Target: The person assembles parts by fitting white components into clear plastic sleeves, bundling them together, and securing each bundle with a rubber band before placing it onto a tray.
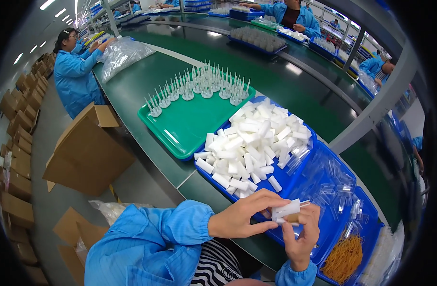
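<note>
In front of my body, both hands are closed on one small white cylinder; a thin pale rod sticks out at its right end. My left hand pinches it from the left with thumb and fingers. My right hand grips it from the right, its fingers hiding part of the piece. Just beyond them, a blue tray holds a heap of similar white cylinders. To the right of that, another blue tray contains transparent plastic tubes.
A green tray farther left carries several rows of upright thin-tipped pieces on round bases. Yellow rubber bands lie in the near-right blue tray. A metal post rises at the right. Cardboard boxes stand left; co-workers sit along the line.
</note>
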The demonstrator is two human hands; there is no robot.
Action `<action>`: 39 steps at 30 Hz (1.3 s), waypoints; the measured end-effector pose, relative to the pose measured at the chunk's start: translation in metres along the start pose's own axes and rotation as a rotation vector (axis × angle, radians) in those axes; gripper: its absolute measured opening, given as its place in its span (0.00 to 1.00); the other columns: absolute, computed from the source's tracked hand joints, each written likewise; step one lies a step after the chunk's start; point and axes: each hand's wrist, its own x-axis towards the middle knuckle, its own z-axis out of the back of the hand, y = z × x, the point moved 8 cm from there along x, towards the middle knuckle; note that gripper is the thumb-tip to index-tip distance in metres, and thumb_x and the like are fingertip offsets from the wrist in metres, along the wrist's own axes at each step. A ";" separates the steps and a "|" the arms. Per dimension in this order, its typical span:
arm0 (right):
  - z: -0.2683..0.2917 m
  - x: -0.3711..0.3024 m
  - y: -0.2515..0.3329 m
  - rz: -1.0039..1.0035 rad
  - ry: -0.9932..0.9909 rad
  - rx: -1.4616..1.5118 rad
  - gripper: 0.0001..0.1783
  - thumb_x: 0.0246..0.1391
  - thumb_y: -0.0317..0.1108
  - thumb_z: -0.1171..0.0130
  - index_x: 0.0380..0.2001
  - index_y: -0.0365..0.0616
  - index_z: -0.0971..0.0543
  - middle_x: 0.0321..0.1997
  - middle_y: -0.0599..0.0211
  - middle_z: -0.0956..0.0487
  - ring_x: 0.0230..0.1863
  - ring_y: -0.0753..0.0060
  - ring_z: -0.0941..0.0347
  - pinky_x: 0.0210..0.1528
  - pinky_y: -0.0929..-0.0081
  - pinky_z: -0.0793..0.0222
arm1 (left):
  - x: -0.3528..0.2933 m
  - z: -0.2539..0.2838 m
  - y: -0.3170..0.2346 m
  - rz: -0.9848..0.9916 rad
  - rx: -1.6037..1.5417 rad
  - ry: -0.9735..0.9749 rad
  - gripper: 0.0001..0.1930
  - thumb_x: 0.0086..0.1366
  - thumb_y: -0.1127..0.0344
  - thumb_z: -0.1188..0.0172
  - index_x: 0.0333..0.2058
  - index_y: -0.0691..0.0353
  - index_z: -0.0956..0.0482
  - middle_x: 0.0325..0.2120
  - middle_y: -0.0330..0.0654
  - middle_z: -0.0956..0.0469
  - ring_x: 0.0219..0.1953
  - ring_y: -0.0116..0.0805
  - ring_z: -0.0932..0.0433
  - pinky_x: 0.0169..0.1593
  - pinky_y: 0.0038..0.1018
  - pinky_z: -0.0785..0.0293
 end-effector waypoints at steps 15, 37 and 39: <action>0.027 -0.005 -0.033 -0.157 -0.334 0.178 0.27 0.49 0.25 0.36 0.54 0.33 0.28 0.52 0.54 0.24 0.52 0.62 0.28 0.59 0.66 0.34 | 0.001 0.000 0.041 0.451 -0.785 -0.232 0.26 0.73 0.64 0.48 0.65 0.69 0.39 0.57 0.54 0.27 0.52 0.45 0.21 0.52 0.36 0.22; 0.023 0.001 -0.031 -0.044 -0.085 0.072 0.20 0.41 0.31 0.26 0.39 0.41 0.22 0.53 0.59 0.23 0.52 0.57 0.30 0.51 0.67 0.33 | 0.001 -0.010 0.028 0.280 -0.298 -0.202 0.25 0.66 0.76 0.38 0.60 0.69 0.34 0.54 0.50 0.27 0.54 0.37 0.24 0.58 0.33 0.27; 0.021 0.000 -0.032 -0.104 -0.071 0.148 0.19 0.42 0.31 0.27 0.39 0.41 0.22 0.53 0.59 0.23 0.52 0.59 0.30 0.49 0.69 0.32 | -0.003 -0.007 0.022 0.138 -0.104 -0.181 0.24 0.64 0.78 0.37 0.58 0.67 0.32 0.55 0.48 0.29 0.55 0.38 0.24 0.59 0.32 0.27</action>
